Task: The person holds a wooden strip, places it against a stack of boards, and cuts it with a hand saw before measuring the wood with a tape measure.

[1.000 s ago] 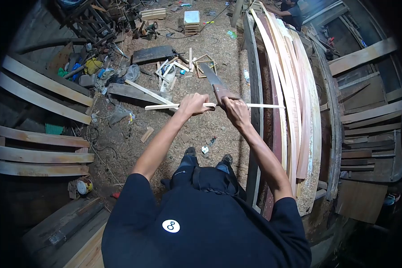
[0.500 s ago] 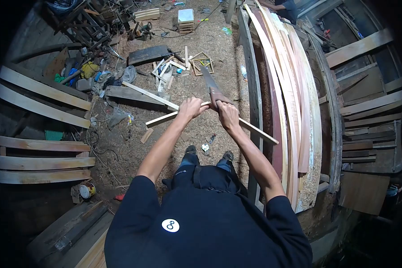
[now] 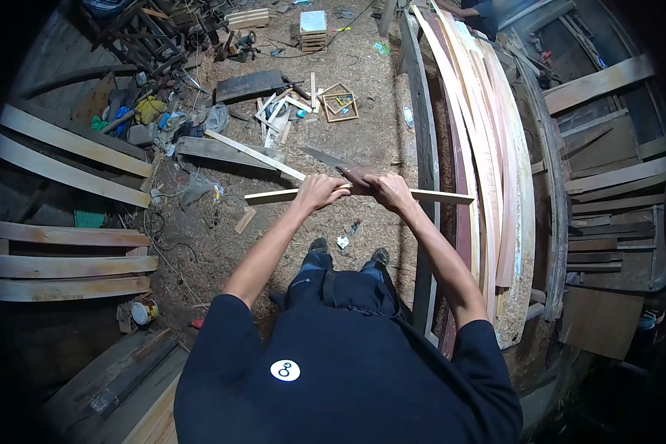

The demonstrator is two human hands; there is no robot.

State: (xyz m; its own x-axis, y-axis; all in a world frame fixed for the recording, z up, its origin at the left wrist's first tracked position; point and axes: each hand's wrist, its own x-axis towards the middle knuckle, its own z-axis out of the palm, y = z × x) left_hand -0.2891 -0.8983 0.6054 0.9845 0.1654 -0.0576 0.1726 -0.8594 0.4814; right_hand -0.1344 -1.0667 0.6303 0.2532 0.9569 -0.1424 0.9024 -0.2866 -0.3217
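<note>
A handsaw (image 3: 355, 175) with a brown handle lies slanted in front of me, its blade pointing away to the left. My right hand (image 3: 391, 191) is closed around its handle. Pale wooden strips reach out level on both sides of my hands, one left strip end (image 3: 268, 197) and one right strip end (image 3: 444, 196); the stretch between is hidden by hands and saw. Closed on the wood is my left hand (image 3: 322, 192), its thumb close to the saw handle. Another thin strip (image 3: 251, 153) runs from near this hand toward a dark plank (image 3: 226, 155).
Right of me, long curved boards (image 3: 488, 148) rest on a timber frame (image 3: 424, 111). A person's sleeve (image 3: 487, 16) shows beyond. A small wooden frame (image 3: 340, 107) and offcuts (image 3: 274, 115) lie on the shavings-covered floor. Curved planks (image 3: 74, 240) stand at left.
The saw has swung left, its blade now lying flatter across my view. My right hand shifted right and slightly down. The strip ends, sloping down outward before, now lie nearly in line.
</note>
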